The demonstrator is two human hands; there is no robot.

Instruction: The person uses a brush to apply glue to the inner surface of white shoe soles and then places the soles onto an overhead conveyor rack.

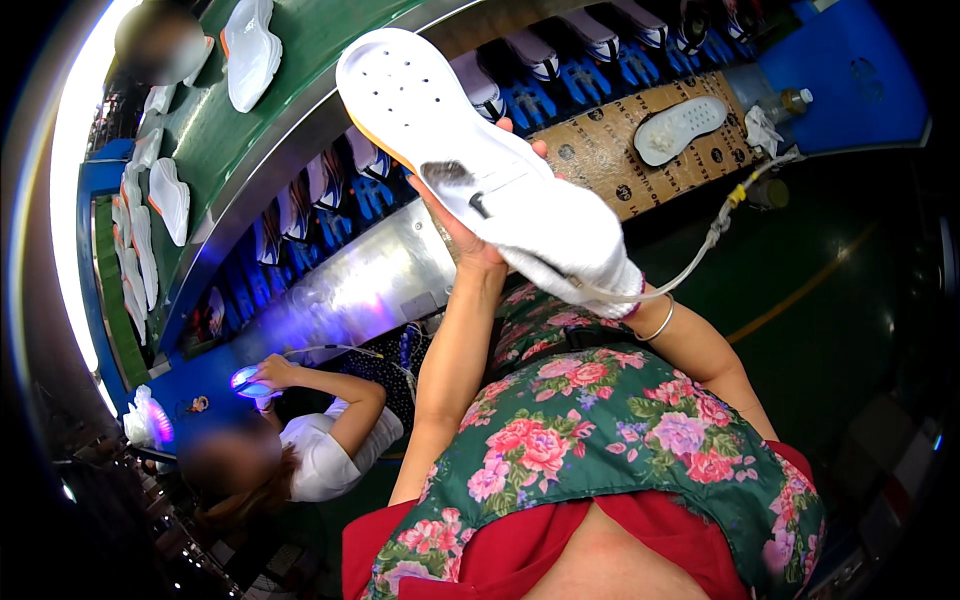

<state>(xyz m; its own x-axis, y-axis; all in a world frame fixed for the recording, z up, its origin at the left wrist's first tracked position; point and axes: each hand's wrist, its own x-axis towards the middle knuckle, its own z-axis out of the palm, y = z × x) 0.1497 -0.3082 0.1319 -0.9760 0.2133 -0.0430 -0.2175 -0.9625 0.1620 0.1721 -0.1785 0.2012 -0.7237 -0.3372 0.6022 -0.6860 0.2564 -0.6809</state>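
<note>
My bare left hand holds a white shoe sole from beneath, its thumb along the near edge and its fingertips showing past the far edge. Small dark holes dot the broad end of the sole, and an orange-yellow line runs along its side. My right hand, in a white knit glove, is closed over the narrower part of the sole. From it extends a brush with dark bristles that lie against the sole. The glove hides most of the grip. A pale hose runs from the right wrist.
Another white sole lies on a brown-papered board. Shoe uppers on blue holders line the rack behind. More soles rest on a curved green conveyor. At lower left, a co-worker holds a blue-lit item.
</note>
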